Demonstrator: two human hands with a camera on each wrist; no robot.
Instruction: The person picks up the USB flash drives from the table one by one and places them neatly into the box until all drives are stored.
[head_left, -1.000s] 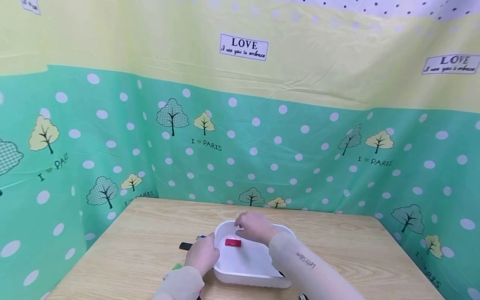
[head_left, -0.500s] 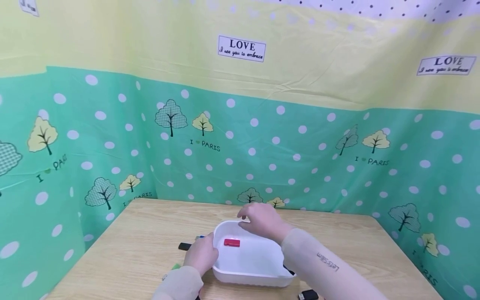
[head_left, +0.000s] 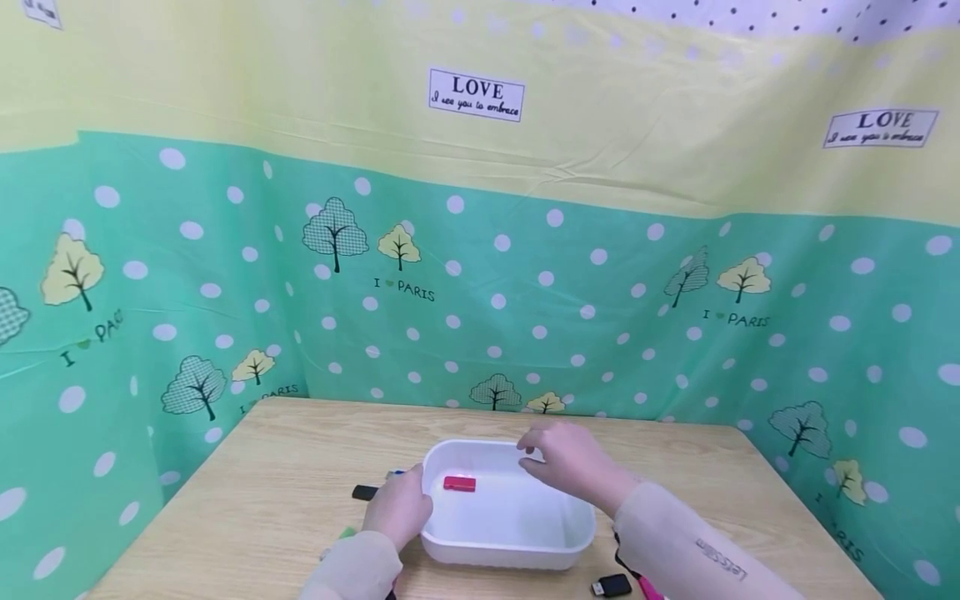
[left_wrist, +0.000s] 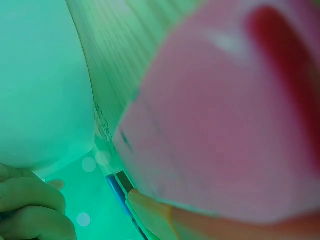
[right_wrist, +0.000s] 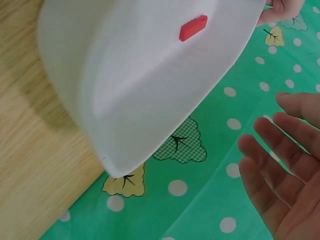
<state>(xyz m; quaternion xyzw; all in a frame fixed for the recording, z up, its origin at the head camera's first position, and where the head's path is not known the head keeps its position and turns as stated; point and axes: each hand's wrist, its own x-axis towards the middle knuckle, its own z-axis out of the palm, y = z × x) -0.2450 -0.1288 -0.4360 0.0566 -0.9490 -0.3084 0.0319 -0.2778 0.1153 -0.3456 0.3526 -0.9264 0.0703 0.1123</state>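
White box held at one side, red oblong block inside

Green-and-yellow printed curtain point(head_left: 525, 283) behind; wood-grain table point(head_left: 697, 475) before it; on the table, a white rectangular plastic box point(head_left: 502, 553), open-topped. Left hand point(head_left: 397, 507) at the box's left side, fingers curled over the rim, grip closed on it; right hand point(head_left: 572, 462) above the far right part of the box, nothing held, thumb well apart from the loosely spread fingers. Black USB stick point(head_left: 612, 586) on the table near the box's front right corner, metal plug leftward; pink item point(head_left: 651, 588) beside it, partly under the right sleeve; red oblong block point(head_left: 460, 484) flat on the box floor, toward the left side; black stick point(head_left: 365, 492), partly hidden, just beyond the left hand; green item point(head_left: 347, 532) by the left sleeve, mostly covered.
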